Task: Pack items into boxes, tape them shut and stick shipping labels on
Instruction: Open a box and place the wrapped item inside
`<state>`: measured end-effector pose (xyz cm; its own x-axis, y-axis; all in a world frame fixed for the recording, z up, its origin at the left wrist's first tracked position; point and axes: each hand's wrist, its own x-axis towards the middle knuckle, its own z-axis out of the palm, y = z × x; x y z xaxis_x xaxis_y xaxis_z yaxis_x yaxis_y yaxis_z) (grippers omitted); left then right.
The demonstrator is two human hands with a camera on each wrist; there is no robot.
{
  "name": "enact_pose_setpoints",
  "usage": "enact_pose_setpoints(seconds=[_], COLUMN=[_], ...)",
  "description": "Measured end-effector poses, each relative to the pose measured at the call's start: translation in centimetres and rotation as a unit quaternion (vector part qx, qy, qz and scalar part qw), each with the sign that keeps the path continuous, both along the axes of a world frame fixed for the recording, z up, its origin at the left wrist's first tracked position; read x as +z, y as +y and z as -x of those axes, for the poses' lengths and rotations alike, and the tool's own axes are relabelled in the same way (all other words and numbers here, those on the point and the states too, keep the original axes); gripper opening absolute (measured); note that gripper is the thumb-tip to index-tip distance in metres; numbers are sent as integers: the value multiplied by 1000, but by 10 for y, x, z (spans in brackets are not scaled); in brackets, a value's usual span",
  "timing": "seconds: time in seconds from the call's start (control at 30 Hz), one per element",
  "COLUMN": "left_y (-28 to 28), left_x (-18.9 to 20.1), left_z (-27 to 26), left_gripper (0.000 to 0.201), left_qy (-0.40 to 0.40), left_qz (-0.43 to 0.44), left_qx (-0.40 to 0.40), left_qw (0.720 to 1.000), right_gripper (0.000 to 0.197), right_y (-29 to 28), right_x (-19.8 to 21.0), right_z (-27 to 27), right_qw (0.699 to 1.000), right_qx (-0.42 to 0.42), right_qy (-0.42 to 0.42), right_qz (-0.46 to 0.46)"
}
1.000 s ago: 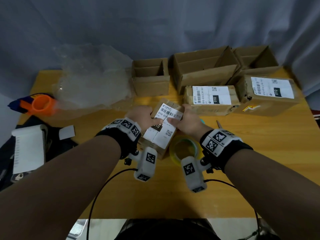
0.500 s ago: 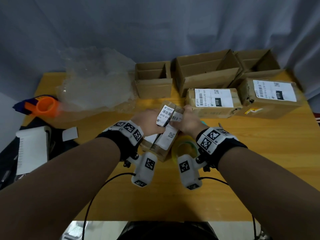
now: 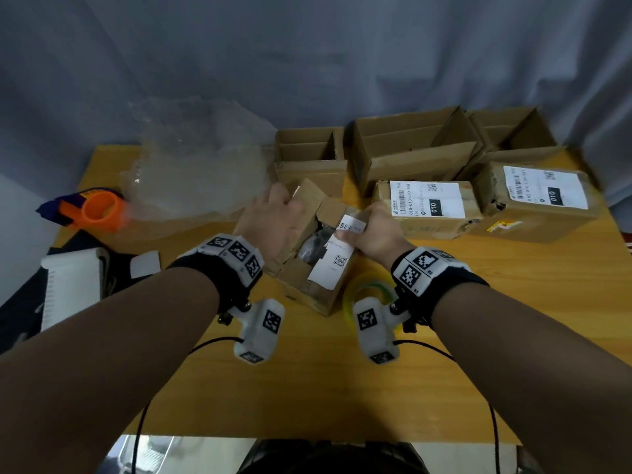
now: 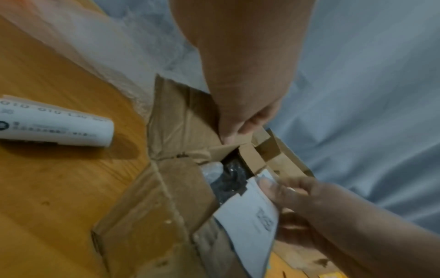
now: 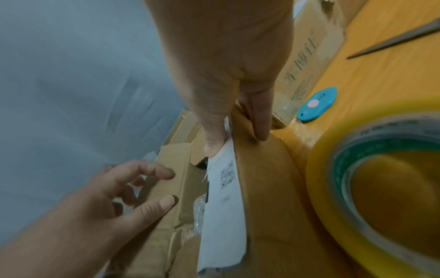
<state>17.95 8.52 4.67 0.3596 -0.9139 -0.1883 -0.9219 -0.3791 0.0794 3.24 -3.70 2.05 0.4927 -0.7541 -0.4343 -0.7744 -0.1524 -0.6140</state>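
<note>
A small cardboard box (image 3: 318,295) stands at the table's middle with its top flaps pulled apart. Its white shipping label (image 3: 333,265) is torn in two along the seam. A dark item in clear plastic (image 3: 313,248) shows inside (image 4: 232,175). My left hand (image 3: 290,200) grips the left flap (image 4: 185,120), fingers over its far edge. My right hand (image 3: 355,227) pinches the right flap (image 5: 257,178), thumb on the label piece (image 5: 223,206) and fingers on the outside.
A yellow tape roll (image 5: 381,188) lies just right of the box, with a blue cutter (image 5: 317,103) and a metal blade (image 5: 393,43) beyond it. Two sealed labelled boxes (image 3: 427,210) (image 3: 537,203) and open boxes (image 3: 309,155) stand behind. Bubble wrap (image 3: 198,165), an orange dispenser (image 3: 95,210) and a label roll (image 4: 54,127) lie to the left.
The small box was shut with its label whole. Both hands have pulled the flaps apart, the label has torn along the seam, and the dark contents now show.
</note>
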Motion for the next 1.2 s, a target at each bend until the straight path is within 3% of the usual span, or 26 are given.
enact_pose_setpoints(seconds=[0.1, 0.17, 0.23, 0.3, 0.37, 0.43, 0.5, 0.6, 0.67, 0.83, 0.93, 1.0, 1.2], left_y=[1, 4, 8, 10, 9, 6, 7, 10, 13, 22, 30, 31, 26], left_x=[12, 13, 12, 9, 6, 6, 3, 2, 3, -5, -10, -10, -23], left_z=[5, 1, -7, -10, -11, -9, -4, -1, -6, -15, -14, -13, -9], left_gripper=[14, 24, 46, 54, 51, 49, 47, 42, 33, 48, 58, 61, 54], left_qy=[7, -9, -10, 54, 99, 91, 31, -111, -122, 7, 79, 101, 142], left_qz=[16, -33, -114, -144, -109, -62, -40, 6, 35, -81, -151, -169, -201], left_qx=[-57, -68, -74, -70, -53, -32, -37, -124, -150, -125, -87, -71, -66], left_qw=[998, 997, 991, 986, 988, 993, 998, 986, 980, 989, 981, 978, 967], right_gripper=[70, 63, 61, 65, 61, 54, 56, 58, 55, 54, 39, 31, 40], right_y=[-6, -9, -11, -10, -8, -7, -6, -4, -3, 2, 5, 6, -3], right_x=[15, 25, 30, 31, 33, 35, 36, 37, 38, 39, 38, 35, 26], right_z=[1, 3, 3, 4, 4, 5, 6, 7, 9, 12, 11, 12, 39], right_qw=[981, 930, 871, 838, 829, 825, 821, 829, 833, 844, 837, 831, 811], right_qx=[123, 292, 440, 503, 510, 503, 499, 486, 480, 456, 441, 431, 495], right_qy=[42, 49, 85, 129, 135, 126, 124, 117, 116, 117, 108, 111, 112], right_qz=[141, 219, 203, 168, 185, 222, 247, 250, 249, 258, 304, 333, 290])
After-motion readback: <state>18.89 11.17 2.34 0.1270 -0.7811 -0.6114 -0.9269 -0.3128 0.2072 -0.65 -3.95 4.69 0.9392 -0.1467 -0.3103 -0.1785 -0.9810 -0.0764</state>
